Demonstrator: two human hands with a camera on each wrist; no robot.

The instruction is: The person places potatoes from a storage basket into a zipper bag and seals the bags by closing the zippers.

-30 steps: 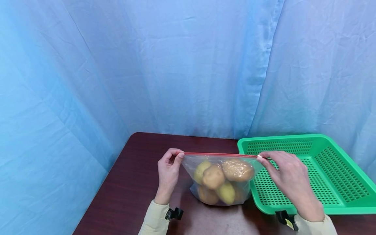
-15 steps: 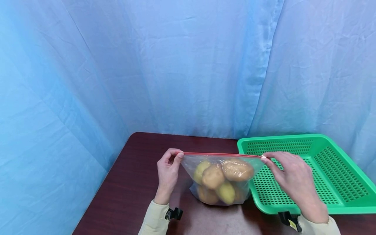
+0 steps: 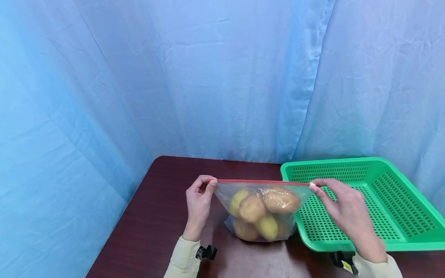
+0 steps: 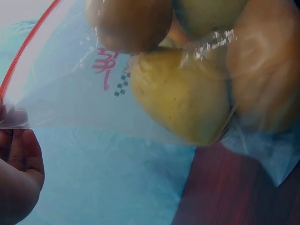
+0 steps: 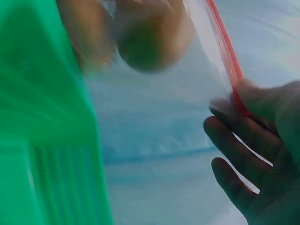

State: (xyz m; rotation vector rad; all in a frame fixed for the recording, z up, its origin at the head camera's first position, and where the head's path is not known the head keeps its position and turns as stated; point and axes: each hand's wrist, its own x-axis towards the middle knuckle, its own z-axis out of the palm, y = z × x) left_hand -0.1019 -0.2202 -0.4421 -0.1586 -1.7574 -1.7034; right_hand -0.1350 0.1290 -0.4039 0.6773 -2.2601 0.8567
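A clear zip bag with a red zip strip stands upright on the table, bulging with several rounded pieces of produce. Some are brown and potato-like; others are yellow-green. My left hand pinches the bag's top left corner between thumb and forefinger. At the opposite corner, thumb and forefinger of my right hand pinch the right end of the strip, where a small white bit shows. The strip runs straight and taut between both hands. In the right wrist view the other fingers spread away from the bag.
A green perforated plastic basket stands right of the bag, close against its lower right side, beneath my right hand. Dark reddish-brown wood forms the table. Pale blue curtains hang behind it and along the left.
My right hand has shifted slightly to the right along with the strip's end, mostly in the first half second. The left hand and the bag's contents stay almost in place.
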